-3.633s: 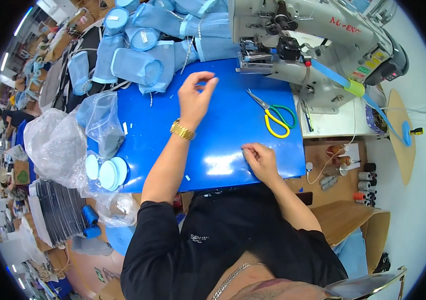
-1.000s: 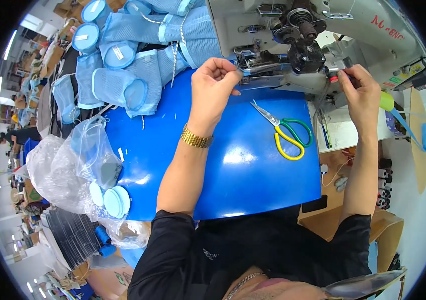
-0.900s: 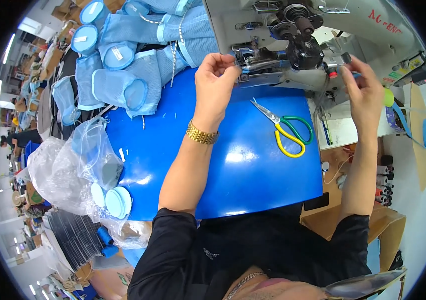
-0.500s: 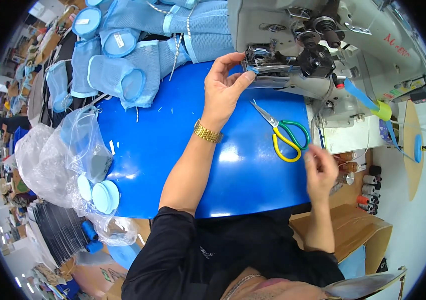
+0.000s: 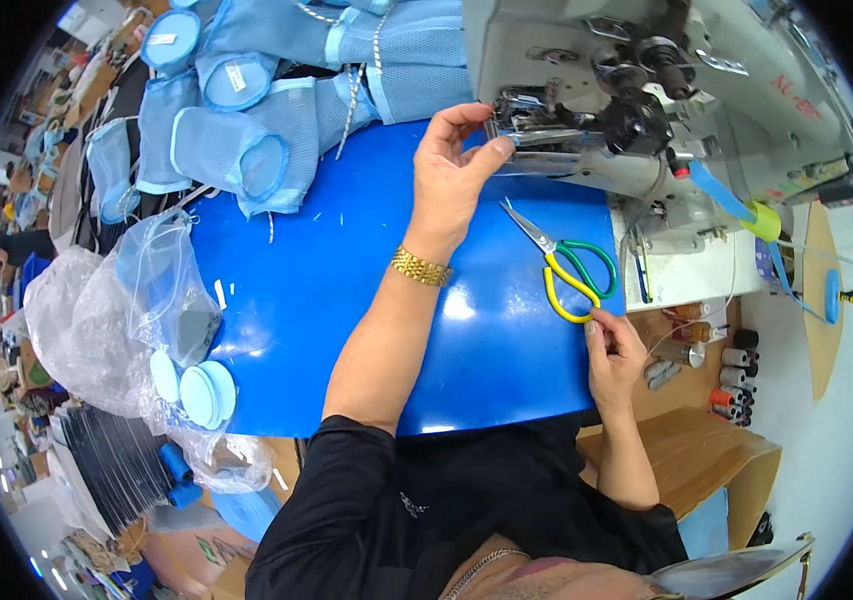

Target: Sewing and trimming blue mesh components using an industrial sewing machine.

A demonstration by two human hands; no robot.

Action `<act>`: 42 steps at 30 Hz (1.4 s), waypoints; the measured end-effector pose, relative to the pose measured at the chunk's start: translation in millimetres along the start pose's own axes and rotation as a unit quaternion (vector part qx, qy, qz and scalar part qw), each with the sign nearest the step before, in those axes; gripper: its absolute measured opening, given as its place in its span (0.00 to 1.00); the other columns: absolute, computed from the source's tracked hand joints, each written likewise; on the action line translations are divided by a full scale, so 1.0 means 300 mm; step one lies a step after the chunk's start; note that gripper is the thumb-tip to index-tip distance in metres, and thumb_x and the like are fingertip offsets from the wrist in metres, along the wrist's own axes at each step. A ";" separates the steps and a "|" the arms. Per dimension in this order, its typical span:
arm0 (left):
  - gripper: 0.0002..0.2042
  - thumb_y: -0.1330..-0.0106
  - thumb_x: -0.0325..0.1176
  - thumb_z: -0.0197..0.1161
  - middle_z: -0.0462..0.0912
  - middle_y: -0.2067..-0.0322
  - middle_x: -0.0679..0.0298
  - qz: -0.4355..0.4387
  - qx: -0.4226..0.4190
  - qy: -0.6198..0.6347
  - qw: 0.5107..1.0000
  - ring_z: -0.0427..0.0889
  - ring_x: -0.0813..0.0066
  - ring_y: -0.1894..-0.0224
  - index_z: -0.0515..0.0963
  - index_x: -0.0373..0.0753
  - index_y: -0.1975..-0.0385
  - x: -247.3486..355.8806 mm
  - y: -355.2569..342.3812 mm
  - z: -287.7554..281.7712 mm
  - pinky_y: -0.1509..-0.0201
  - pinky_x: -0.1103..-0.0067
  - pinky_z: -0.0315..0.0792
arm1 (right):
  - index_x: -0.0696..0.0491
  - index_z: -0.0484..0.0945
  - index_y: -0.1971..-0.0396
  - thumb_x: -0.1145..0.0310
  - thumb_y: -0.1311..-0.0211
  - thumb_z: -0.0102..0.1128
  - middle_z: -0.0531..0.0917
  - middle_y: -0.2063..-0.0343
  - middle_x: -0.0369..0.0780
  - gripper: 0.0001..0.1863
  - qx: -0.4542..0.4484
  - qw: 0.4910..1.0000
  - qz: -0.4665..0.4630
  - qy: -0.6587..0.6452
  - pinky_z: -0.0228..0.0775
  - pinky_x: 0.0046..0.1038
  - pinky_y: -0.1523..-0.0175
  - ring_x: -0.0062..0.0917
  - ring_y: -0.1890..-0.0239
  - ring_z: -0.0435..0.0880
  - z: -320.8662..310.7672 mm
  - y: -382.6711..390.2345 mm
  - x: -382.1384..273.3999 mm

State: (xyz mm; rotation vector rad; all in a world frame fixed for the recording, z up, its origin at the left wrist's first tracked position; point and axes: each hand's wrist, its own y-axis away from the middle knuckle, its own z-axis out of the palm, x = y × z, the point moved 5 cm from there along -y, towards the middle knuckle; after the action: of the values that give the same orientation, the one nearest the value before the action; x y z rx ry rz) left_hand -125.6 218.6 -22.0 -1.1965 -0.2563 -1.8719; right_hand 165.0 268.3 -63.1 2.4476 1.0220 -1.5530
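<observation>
My left hand [image 5: 450, 178] is raised to the sewing machine [image 5: 637, 120] at the upper right. Its thumb and fingers close around the near end of the metal parts [image 5: 537, 135] by the needle area. What exactly they grip is too small to make out. Scissors [image 5: 572, 280] with one yellow and one green handle lie on the blue tabletop [image 5: 477, 370], blades pointing up and left. At the lower end of the yellow handle my right hand [image 5: 617, 362] pinches the loop between thumb and fingers.
Light-blue mesh bags [image 5: 247, 150] pile up at the upper left. Below them are clear plastic bags [image 5: 97, 330] and pale blue discs [image 5: 209, 393]. Thread spools [image 5: 737, 380] stand at the right, above a cardboard box [image 5: 697, 450]. Blue tape [image 5: 722, 190] hangs beside the machine.
My right hand has moved left and slightly down onto the scissors' yellow handle. My left hand stays at the machine. The whole view has shifted slightly.
</observation>
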 end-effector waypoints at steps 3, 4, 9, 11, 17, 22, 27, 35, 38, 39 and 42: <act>0.18 0.46 0.21 0.69 0.78 0.57 0.64 0.006 0.006 -0.063 0.998 0.75 0.75 0.52 0.76 0.35 0.54 -0.028 -0.012 -0.013 0.49 0.78 0.74 | 0.58 0.83 0.64 0.77 0.44 0.64 0.77 0.79 0.37 0.07 0.008 1.000 0.005 0.025 0.62 0.18 0.74 0.16 0.80 0.71 -0.008 -0.002 0.010; 0.18 0.46 0.21 0.68 0.78 0.57 0.63 -0.006 0.028 -0.084 0.996 0.76 0.74 0.54 0.76 0.35 0.54 -0.018 -0.007 -0.031 0.48 0.77 0.73 | 0.57 0.83 0.65 0.76 0.44 0.63 0.79 0.78 0.40 0.07 -0.004 0.998 -0.015 0.056 0.67 0.21 0.72 0.21 0.78 0.76 0.003 -0.013 -0.011; 0.17 0.37 0.27 0.62 0.80 0.59 0.65 -0.042 0.043 -0.145 0.988 0.78 0.82 0.59 0.73 0.36 0.48 -0.006 -0.066 -0.154 0.66 0.85 0.67 | 0.56 0.82 0.67 0.70 0.45 0.65 0.82 0.75 0.42 0.08 0.022 0.996 -0.091 0.014 0.72 0.31 0.68 0.31 0.73 0.81 0.065 -0.014 0.029; 0.15 0.35 0.27 0.60 0.82 0.61 0.64 -0.051 0.038 -0.083 0.995 0.78 0.80 0.60 0.73 0.37 0.48 0.001 -0.097 -0.148 0.65 0.83 0.68 | 0.56 0.82 0.68 0.69 0.46 0.65 0.82 0.75 0.43 0.07 0.036 0.993 -0.115 -0.007 0.73 0.32 0.67 0.35 0.73 0.82 0.054 -0.027 0.022; 0.16 0.31 0.30 0.56 0.79 0.56 0.65 -0.079 -0.014 -0.102 0.992 0.76 0.78 0.55 0.71 0.40 0.44 -0.047 -0.192 -0.210 0.53 0.70 0.70 | 0.56 0.83 0.70 0.69 0.48 0.64 0.82 0.76 0.42 0.07 0.075 0.992 -0.103 -0.004 0.74 0.31 0.68 0.32 0.74 0.82 0.008 -0.021 0.023; 0.22 0.32 0.39 0.61 0.77 0.47 0.58 -0.088 -0.012 -0.221 0.971 0.75 0.68 0.45 0.69 0.32 0.44 -0.028 -0.146 -0.214 0.44 0.71 0.69 | 0.56 0.84 0.65 0.70 0.44 0.65 0.84 0.72 0.40 0.08 0.151 0.982 -0.075 -0.083 0.74 0.23 0.68 0.22 0.73 0.83 -0.271 0.129 -0.071; 0.16 0.34 0.41 0.64 0.81 0.57 0.65 -0.067 -0.009 -0.419 0.905 0.77 0.77 0.57 0.76 0.38 0.52 -0.099 0.082 -0.337 0.56 0.78 0.70 | 0.55 0.84 0.60 0.73 0.38 0.61 0.85 0.67 0.35 0.08 0.257 0.965 -0.010 0.051 0.74 0.17 0.61 0.14 0.65 0.81 -0.776 0.407 -0.064; 0.08 0.34 0.31 0.64 0.82 0.66 0.64 0.050 -0.086 -0.461 0.882 0.77 0.80 0.65 0.80 0.33 0.62 -0.161 0.316 -0.211 0.60 0.82 0.73 | 0.52 0.85 0.69 0.55 0.43 0.62 0.85 0.73 0.45 0.15 0.017 0.833 0.435 0.341 0.75 0.34 0.61 0.30 0.70 0.84 -1.392 0.921 0.610; 0.08 0.34 0.31 0.64 0.82 0.66 0.64 0.060 -0.092 -0.462 0.880 0.77 0.80 0.66 0.80 0.33 0.63 -0.170 0.322 -0.211 0.60 0.82 0.73 | 0.52 0.85 0.72 0.53 0.49 0.64 0.85 0.71 0.46 0.16 -0.053 0.832 0.447 0.325 0.75 0.38 0.59 0.37 0.67 0.84 -1.339 1.130 0.885; 0.07 0.35 0.31 0.64 0.82 0.66 0.64 0.064 -0.095 -0.468 0.876 0.77 0.79 0.66 0.79 0.33 0.63 -0.166 0.327 -0.222 0.60 0.82 0.73 | 0.51 0.85 0.72 0.52 0.51 0.64 0.85 0.71 0.46 0.17 -0.056 0.841 0.436 0.316 0.75 0.38 0.59 0.38 0.67 0.84 -1.294 1.139 0.895; 0.07 0.34 0.31 0.64 0.82 0.66 0.63 0.063 -0.088 -0.477 0.872 0.77 0.79 0.65 0.79 0.33 0.62 -0.171 0.335 -0.232 0.59 0.82 0.73 | 0.49 0.86 0.70 0.53 0.52 0.64 0.86 0.69 0.46 0.16 -0.030 0.817 0.458 0.349 0.76 0.37 0.57 0.38 0.65 0.85 -1.280 1.176 0.937</act>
State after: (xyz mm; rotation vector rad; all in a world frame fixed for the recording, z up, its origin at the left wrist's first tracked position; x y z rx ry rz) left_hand -85.7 147.3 -126.5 -2.1482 -0.5263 -1.0651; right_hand 739.4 283.1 -207.4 2.7825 -0.1896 -0.3112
